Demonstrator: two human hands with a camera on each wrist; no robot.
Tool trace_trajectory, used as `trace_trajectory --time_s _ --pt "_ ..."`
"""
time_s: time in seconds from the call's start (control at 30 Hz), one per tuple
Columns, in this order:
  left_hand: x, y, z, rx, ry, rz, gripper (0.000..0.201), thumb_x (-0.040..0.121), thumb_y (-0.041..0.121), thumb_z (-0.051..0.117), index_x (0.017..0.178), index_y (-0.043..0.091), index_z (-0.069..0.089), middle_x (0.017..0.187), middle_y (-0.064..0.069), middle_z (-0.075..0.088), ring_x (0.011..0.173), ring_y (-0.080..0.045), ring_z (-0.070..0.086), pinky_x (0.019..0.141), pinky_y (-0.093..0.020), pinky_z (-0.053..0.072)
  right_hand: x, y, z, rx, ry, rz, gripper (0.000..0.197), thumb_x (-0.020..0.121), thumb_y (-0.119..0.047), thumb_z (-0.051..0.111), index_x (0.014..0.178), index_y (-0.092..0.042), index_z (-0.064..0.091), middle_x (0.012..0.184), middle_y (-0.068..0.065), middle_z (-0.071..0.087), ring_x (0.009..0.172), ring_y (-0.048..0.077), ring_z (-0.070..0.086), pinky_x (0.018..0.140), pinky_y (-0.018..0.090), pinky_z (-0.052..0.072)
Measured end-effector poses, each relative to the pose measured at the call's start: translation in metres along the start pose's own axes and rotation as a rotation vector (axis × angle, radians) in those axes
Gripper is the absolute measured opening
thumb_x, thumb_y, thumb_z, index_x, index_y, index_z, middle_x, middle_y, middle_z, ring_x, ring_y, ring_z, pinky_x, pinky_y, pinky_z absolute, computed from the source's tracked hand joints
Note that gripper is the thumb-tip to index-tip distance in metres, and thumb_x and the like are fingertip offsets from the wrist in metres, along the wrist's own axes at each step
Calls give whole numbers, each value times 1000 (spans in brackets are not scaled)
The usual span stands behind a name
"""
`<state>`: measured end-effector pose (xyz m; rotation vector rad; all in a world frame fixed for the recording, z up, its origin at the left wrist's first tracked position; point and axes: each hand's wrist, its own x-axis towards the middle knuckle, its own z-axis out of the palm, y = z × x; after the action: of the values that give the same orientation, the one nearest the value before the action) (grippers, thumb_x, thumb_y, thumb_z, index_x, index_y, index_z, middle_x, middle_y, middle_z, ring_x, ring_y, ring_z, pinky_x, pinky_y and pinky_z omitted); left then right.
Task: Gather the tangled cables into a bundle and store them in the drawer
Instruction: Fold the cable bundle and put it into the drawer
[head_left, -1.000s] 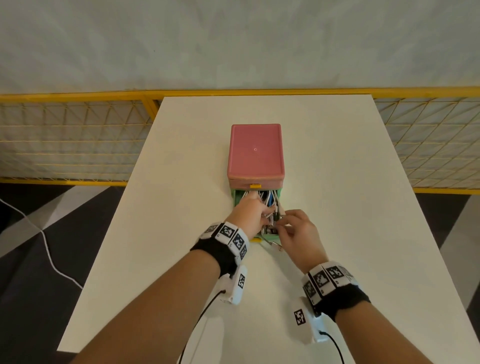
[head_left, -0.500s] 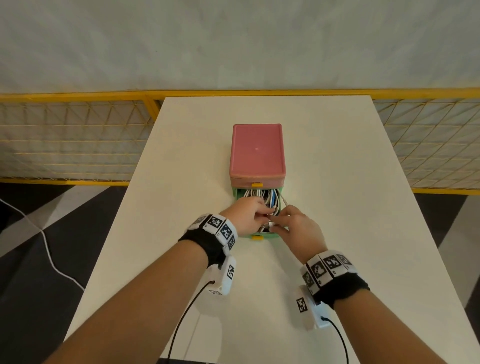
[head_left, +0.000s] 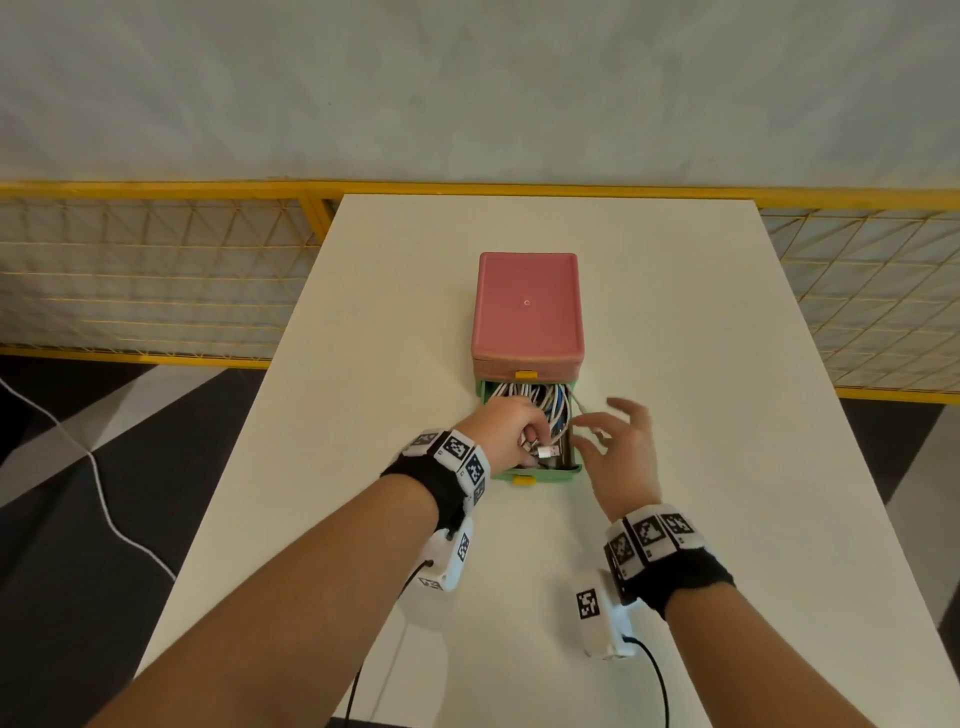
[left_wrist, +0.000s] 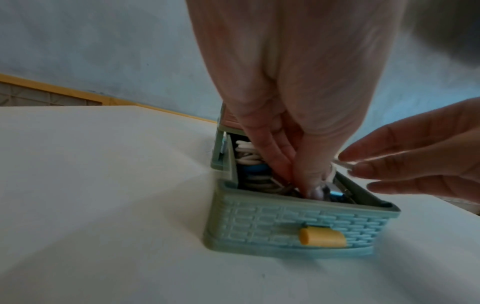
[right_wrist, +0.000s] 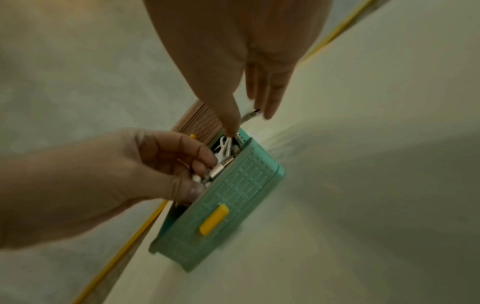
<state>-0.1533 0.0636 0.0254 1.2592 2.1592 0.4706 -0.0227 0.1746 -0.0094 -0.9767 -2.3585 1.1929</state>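
Stowing step, near its end. The cables (head_left: 537, 402) lie coiled in the open green drawer (head_left: 543, 475), which stands pulled out from under the pink box (head_left: 527, 306) on the table (head_left: 727, 415). White and blue loops fill the back of the drawer; a metal plug (head_left: 549, 451) sits near the front wall.

Left hand (head_left: 506, 428): reaches down into the drawer, fingers curled and pressing on the cable ends at the front. The right wrist view shows thumb and fingers bunched round the plug there; the left wrist view shows fingertips pushed in among the coils.

Right hand (head_left: 621, 441): hovers just beside the drawer's right wall, fingers spread and straight, gripping nothing. One loose cable end (head_left: 582, 408) pokes out over the right rim, under or close to these fingers (contact cannot be told from any view).

Judgement: the bundle is made and mostly stored. What remains is tucking in the stray end and pushing the drawer shut.

Next move calls for:
- right hand to catch the stray end and fold it below the rim;
- left hand to hold the coils down, since they look springy and may lift once released;
- nothing standing above the rim before the drawer slides, or it may catch on the box;
- a push on the yellow handle (head_left: 523, 481).
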Motion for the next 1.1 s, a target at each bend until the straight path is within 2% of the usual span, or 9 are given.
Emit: trace_trajectory --time_s 0.13,0.27,0.43,0.57,0.63,0.73,0.87,1.0,1.1 --pt "3 2 7 27 48 -12 27 75 -6 73 96 11 70 94 4 50 82 -12 49 72 -20 39 4 -7 3 44 -23 44 17 83 -6 67 99 -8 71 98 7 67 87 18 64 79 23 47" --pt "3 -1 9 -1 68 -12 26 73 -7 74 95 5 69 94 2 49 78 -12 48 70 -18 36 1 -10 10 -92 -66 -87 13 81 -5 68 92 -7 75 91 9 64 78 20 57 76 30 47" --pt "2 -7 7 -128 76 -23 29 68 -6 80 91 5 67 88 1 57 76 -13 54 69 -21 44 0 -8 17 -365 -167 -263 12 81 -2 64 86 -5 74 92 11 64 88 28 56 75 32 44" --pt "-5 -17 -3 -286 204 -55 20 77 -6 73 92 5 69 89 0 61 78 -14 59 73 -25 51 2 -15 20 -656 -236 -396 21 52 2 81 60 -14 69 67 3 59 63 27 57 57 32 46" --pt "-7 -25 -7 -188 339 -36 17 83 -1 70 98 6 73 100 -2 60 86 -17 60 83 -26 48 0 -19 20 -774 -227 -451 23 47 -3 82 58 -17 68 63 -1 58 61 24 58 56 31 47" --pt "-5 -29 -6 -27 301 -6 25 90 4 64 114 4 69 115 -7 59 102 -21 58 95 -29 44 -5 -22 18 -865 -231 -504 18 49 -8 79 60 -17 68 64 -2 60 64 22 59 61 31 48" --pt "-3 -18 -5 -76 395 124 34 91 1 57 124 9 62 121 -4 56 105 -17 55 96 -29 45 -4 -23 18 -883 -227 -520 17 49 -8 79 59 -16 68 64 -2 60 64 23 58 60 30 48" --pt "-3 -10 -1 113 167 154 43 95 3 44 134 14 59 139 -3 56 127 -19 51 109 -33 37 -1 -17 17 -848 -236 -522 18 50 -12 81 62 -19 69 66 -3 61 66 21 59 61 30 48" --pt "-4 -12 8 356 8 139 50 98 6 41 147 16 41 156 -2 36 145 -14 29 122 -37 10 -1 -10 15 -732 -252 -496 18 56 -7 80 68 -17 71 68 -3 64 66 22 61 62 29 50"
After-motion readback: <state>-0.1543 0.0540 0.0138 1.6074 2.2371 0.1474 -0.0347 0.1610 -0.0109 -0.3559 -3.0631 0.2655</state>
